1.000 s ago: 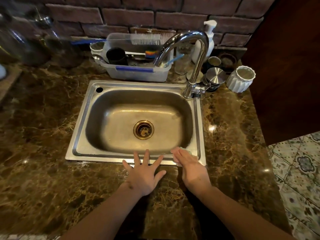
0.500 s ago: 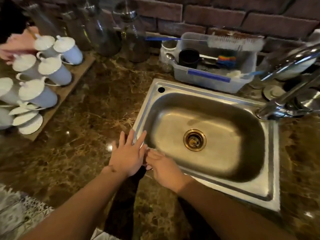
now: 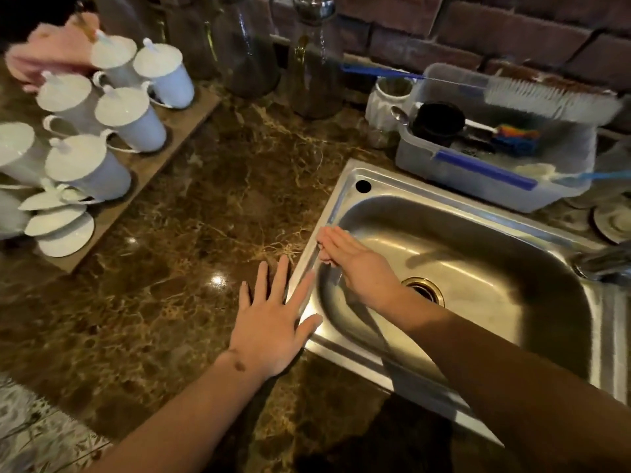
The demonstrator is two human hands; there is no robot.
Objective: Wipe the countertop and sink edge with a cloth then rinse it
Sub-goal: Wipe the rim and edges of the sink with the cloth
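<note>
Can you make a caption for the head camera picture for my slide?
Right hand presses a cloth along the sink edge; left hand rests flat on the countertop.

Two bare forearms reach into view from the bottom edge, with no sleeves, gloves, watch or rings visible on them. The left hand (image 3: 273, 331) has a small dark mark (image 3: 238, 363) on the wrist, just below the back of the hand. The right hand (image 3: 358, 264) shows no markings, and its forearm lies partly in shadow.
</note>
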